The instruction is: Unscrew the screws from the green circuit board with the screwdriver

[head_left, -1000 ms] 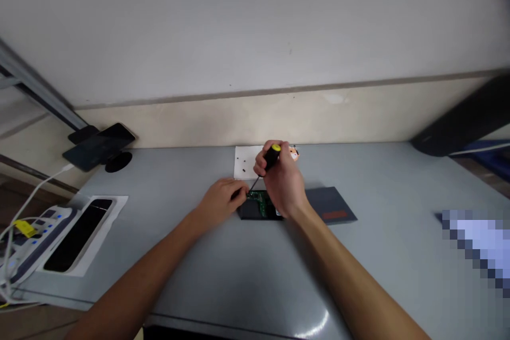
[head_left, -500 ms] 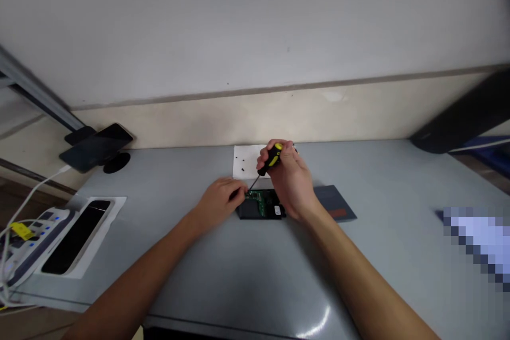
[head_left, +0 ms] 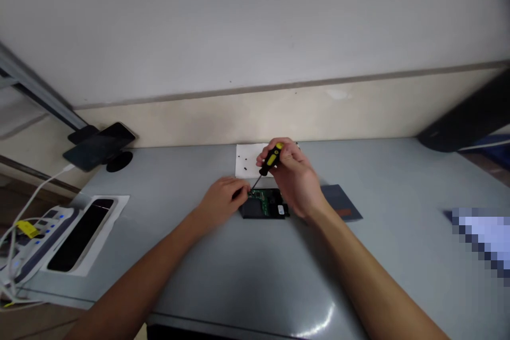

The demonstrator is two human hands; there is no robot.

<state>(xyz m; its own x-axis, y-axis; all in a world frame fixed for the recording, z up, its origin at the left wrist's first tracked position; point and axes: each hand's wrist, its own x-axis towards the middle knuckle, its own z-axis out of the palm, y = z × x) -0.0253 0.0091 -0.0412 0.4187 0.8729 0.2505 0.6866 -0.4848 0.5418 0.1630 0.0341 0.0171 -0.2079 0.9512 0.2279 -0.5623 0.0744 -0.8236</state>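
At the centre of the frame, a shallow black case [head_left: 265, 217] holds a green circuit board [head_left: 264, 204] and, toward its right end, a small white label [head_left: 281, 210]. The screwdriver [head_left: 271, 160], black with yellow inlays, slants down to the case's upper-left corner. The right hand [head_left: 297, 179] is wrapped around its handle; the left hand [head_left: 223, 197] has its fingers bunched at that corner, whether gripping it I cannot tell. Small dark pieces [head_left: 245, 168] lie on white paper [head_left: 241, 171] just above. A dark grey panel [head_left: 339, 196] lies right of centre on the grey bench [head_left: 223, 276], before a pale wall [head_left: 255, 21].
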